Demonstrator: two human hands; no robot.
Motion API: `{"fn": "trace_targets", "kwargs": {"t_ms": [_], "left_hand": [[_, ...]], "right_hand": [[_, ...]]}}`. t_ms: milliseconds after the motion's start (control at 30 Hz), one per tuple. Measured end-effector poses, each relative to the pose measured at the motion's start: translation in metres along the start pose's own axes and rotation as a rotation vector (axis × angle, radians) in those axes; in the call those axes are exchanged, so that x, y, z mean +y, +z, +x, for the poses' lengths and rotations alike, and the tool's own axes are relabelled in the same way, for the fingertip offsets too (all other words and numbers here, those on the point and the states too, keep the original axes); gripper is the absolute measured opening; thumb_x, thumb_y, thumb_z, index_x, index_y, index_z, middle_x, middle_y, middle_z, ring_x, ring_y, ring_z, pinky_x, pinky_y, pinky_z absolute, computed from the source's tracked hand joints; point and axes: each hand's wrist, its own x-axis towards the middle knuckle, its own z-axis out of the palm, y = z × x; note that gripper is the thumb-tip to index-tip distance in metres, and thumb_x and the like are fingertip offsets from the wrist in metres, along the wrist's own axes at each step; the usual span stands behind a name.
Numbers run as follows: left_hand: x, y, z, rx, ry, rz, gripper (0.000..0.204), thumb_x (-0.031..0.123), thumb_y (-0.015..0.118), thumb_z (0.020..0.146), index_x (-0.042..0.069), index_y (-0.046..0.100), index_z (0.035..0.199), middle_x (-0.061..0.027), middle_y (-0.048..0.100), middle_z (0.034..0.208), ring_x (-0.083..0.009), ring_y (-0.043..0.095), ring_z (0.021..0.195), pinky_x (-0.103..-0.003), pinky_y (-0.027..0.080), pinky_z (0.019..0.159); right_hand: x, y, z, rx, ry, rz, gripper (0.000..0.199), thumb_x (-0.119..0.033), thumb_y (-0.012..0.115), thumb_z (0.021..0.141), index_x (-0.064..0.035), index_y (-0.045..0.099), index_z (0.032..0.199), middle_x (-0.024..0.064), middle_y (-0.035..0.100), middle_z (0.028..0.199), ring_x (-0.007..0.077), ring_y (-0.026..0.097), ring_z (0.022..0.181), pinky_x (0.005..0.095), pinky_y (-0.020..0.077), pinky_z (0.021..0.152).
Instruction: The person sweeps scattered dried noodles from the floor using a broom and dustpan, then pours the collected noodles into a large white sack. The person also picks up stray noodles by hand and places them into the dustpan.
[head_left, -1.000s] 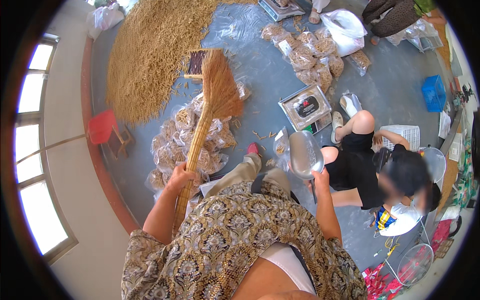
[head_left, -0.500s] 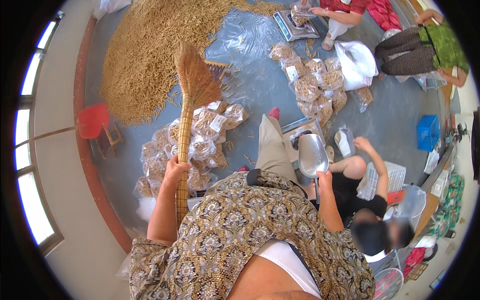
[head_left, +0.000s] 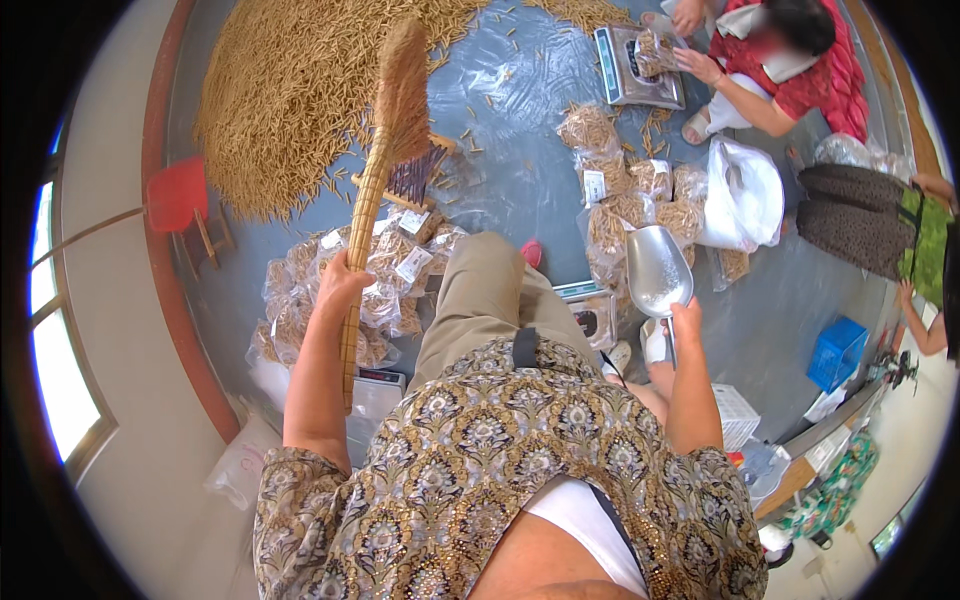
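My left hand (head_left: 341,284) is closed round the bound handle of a straw broom (head_left: 368,205). The broom stands nearly upright in view, its brown bristle head at the far end. On the other side, my right hand (head_left: 685,322) grips a metal scoop (head_left: 658,268) by its handle. The scoop's bowl looks empty apart from some pale specks. Beyond my left hand lie clear bags of short tan sticks (head_left: 300,295), some with white labels. More filled bags (head_left: 610,225) are piled past the scoop.
A large heap of loose tan sticks (head_left: 290,110) covers the far left floor. A low stool (head_left: 415,175) stands near it, and a red dustpan (head_left: 177,193) by the wall. A person in red (head_left: 800,90) handles a bag on a scale (head_left: 640,70). A blue basket (head_left: 838,354) sits right.
My view has shifted forward over the floor, bringing the far scale and the person in red nearer. The scoop sits further right, and the broom's head has swung narrower. Both hands keep their hold.
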Motion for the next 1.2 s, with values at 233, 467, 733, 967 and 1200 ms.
{"fn": "trace_targets", "kwargs": {"t_ms": [233, 467, 733, 967, 1200], "left_hand": [[0.087, 0.011, 0.146, -0.035, 0.010, 0.252, 0.055, 0.019, 0.068, 0.057, 0.006, 0.051, 0.107, -0.0181, 0.060, 0.092, -0.0313, 0.058, 0.087, -0.037, 0.046, 0.074], [0.213, 0.068, 0.324, -0.146, -0.121, 0.652, 0.040, 0.022, 0.056, 0.071, 0.007, 0.046, 0.107, -0.0166, 0.059, 0.101, -0.0310, 0.057, 0.095, -0.039, 0.045, 0.080], [0.246, 0.192, 0.389, -0.261, -0.088, 0.595, 0.044, 0.027, 0.057, 0.072, 0.003, 0.046, 0.106, -0.0201, 0.058, 0.101, -0.0329, 0.055, 0.098, -0.040, 0.046, 0.081], [0.306, 0.128, 0.337, -0.383, -0.040, 0.683, 0.045, 0.020, 0.057, 0.069, 0.006, 0.042, 0.109, -0.0205, 0.059, 0.095, -0.0344, 0.058, 0.091, -0.042, 0.046, 0.077], [0.357, 0.140, 0.434, -0.166, 0.094, 0.834, 0.037, 0.014, 0.052, 0.075, 0.001, 0.038, 0.107, -0.0216, 0.060, 0.089, -0.0348, 0.060, 0.084, -0.042, 0.048, 0.070]], "right_hand": [[-0.083, 0.023, 0.057, -0.081, 0.031, -0.037, 0.033, -0.001, 0.044, 0.070, -0.0014, 0.045, 0.104, 0.0108, 0.055, 0.069, 0.0167, 0.050, 0.041, 0.0264, 0.0355, 0.027], [-0.088, 0.073, 0.103, -0.087, 0.290, -0.141, 0.036, -0.003, 0.047, 0.072, -0.0043, 0.044, 0.108, 0.0100, 0.055, 0.073, 0.0168, 0.051, 0.043, 0.0265, 0.0363, 0.029], [-0.120, 0.121, 0.140, -0.107, 0.277, -0.004, 0.039, -0.004, 0.047, 0.073, -0.0042, 0.043, 0.112, 0.0095, 0.055, 0.075, 0.0150, 0.051, 0.045, 0.0241, 0.0368, 0.030], [-0.144, 0.129, 0.180, -0.152, 0.355, 0.035, 0.039, -0.003, 0.047, 0.072, -0.0014, 0.043, 0.111, 0.0098, 0.055, 0.076, 0.0155, 0.050, 0.045, 0.0251, 0.0369, 0.031], [-0.127, 0.129, 0.227, -0.156, 0.441, -0.013, 0.041, -0.006, 0.050, 0.072, -0.0019, 0.042, 0.111, 0.0131, 0.057, 0.081, 0.0180, 0.055, 0.048, 0.0262, 0.0378, 0.031]]}}
